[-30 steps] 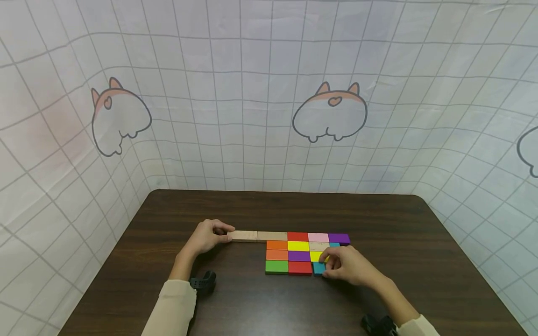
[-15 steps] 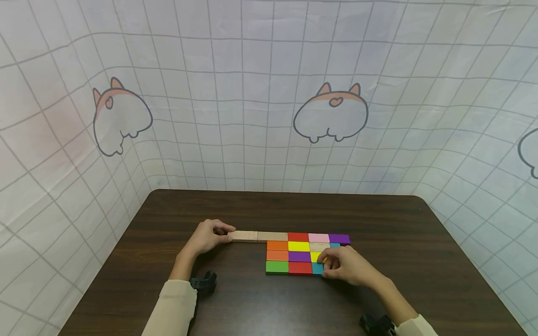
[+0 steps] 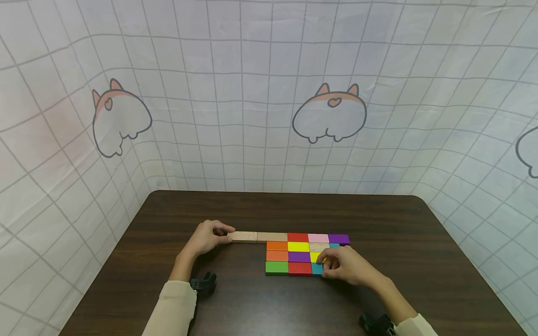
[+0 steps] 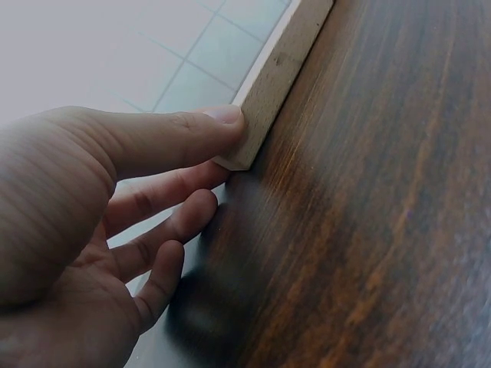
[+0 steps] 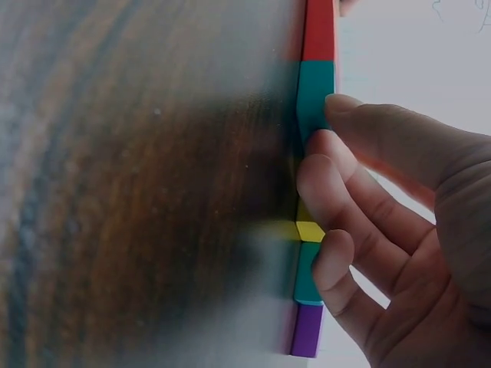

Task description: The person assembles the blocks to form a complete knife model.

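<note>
My left hand (image 3: 207,237) pinches the outer end of a plain wooden block (image 3: 245,237) between thumb and index finger; the left wrist view shows the thumb on the block's side (image 4: 280,73). Another plain block (image 3: 272,237) continues that row, followed by a red block (image 3: 297,237), a pink one (image 3: 318,238) and a purple one (image 3: 338,239). At the near right corner my right hand (image 3: 350,266) holds a teal block (image 3: 317,269) by its end, its thumb on it in the right wrist view. That block touches a red block (image 3: 300,268). My right fingers partly cover a yellow block (image 3: 314,257).
Orange (image 3: 277,246), yellow (image 3: 298,246), purple (image 3: 299,256) and green (image 3: 276,267) blocks lie flat, packed edge to edge in rows. They rest on a dark brown wooden table (image 3: 260,303). A white gridded curtain (image 3: 227,116) hangs behind and at both sides.
My right hand has slid the teal block slightly left, closing the small gap to the red block. The left hand and the plain blocks have stayed put.
</note>
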Available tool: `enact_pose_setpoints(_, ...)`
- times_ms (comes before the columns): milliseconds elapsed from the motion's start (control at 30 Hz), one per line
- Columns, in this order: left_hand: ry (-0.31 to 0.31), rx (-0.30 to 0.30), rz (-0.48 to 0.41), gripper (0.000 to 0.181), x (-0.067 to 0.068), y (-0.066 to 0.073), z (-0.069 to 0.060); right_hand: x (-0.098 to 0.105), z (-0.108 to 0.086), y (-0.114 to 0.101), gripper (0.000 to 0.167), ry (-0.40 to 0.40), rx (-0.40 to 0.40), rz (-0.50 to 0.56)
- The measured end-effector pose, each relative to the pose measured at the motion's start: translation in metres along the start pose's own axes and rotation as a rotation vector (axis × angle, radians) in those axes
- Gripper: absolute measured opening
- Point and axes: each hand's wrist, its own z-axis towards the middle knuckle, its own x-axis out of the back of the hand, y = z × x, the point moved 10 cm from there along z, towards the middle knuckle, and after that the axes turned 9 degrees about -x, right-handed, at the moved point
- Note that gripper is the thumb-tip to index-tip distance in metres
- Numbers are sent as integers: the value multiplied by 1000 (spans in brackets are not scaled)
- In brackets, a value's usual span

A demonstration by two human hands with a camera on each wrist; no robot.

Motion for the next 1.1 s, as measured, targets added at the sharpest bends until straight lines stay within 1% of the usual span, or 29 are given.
enact_pose_setpoints(67, 1, -2, -1, 24, 0, 0, 0, 2, 0, 0, 23, 4, 6, 4)
enact_pose_setpoints(167, -3, -9, -1, 24, -1, -1, 0, 8, -1, 0, 21, 33, 13, 10)
enact_pose_setpoints(400, -6, -11, -7, 23, -4, -2, 1, 39, -2, 7, 16, 156, 16, 37)
enact_pose_setpoints(567, -6, -1, -13, 23, -4, -4, 1, 62, -3, 17, 20, 229, -14, 74)
enact_pose_setpoints(700, -7, 4, -15, 23, -4, -5, 2, 77, -2, 26, 22, 273, -45, 88)
enact_pose_setpoints(833, -11, 6, -12, 23, -3, -7, 1, 87, -1, 34, 23, 289, -76, 109)
enact_pose_setpoints(967, -22, 4, -17, 25, 0, -7, -2, 97, 1, 38, 22, 293, -82, 103)
enact_pose_setpoints(1100, -29, -6, 14, 29, 9, -2, -7, 109, 2, 40, 18, 315, -82, 57)
